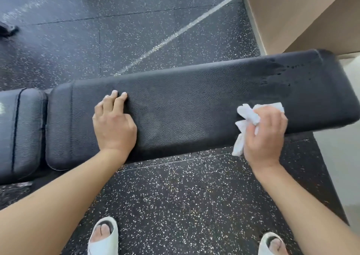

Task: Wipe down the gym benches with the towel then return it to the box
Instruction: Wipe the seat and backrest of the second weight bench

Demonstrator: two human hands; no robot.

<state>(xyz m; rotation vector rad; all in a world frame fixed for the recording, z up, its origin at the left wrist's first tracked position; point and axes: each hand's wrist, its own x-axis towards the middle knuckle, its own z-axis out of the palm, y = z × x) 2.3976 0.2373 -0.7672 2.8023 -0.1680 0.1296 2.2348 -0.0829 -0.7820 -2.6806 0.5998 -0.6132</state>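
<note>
While the left hand [114, 123] lies flat with straight fingers on the long black padded gym bench [194, 103], the right hand [266, 134] grips a crumpled white towel [247, 116] bunched in its curled fingers. That towel sits at the near edge of the bench's right half, part of it pressed on the leather-grain padding and a loose end hanging down past the edge. Darker wet streaks and droplets mark the padding toward the far right end. A second, shorter black seat pad [23, 126] adjoins the bench at the left, across a narrow gap. Brown cardboard, apparently the side of a box [296, 15], fills the upper right corner just beyond the bench's end; whatever it holds cannot be seen. Underfoot lies black rubber flooring flecked with white [175, 206], laid in large tiles with visible seams, and a pale stripe crosses it diagonally behind the bench. Two feet in white open-toed slides [104, 235] stand at the bottom edge.
</note>
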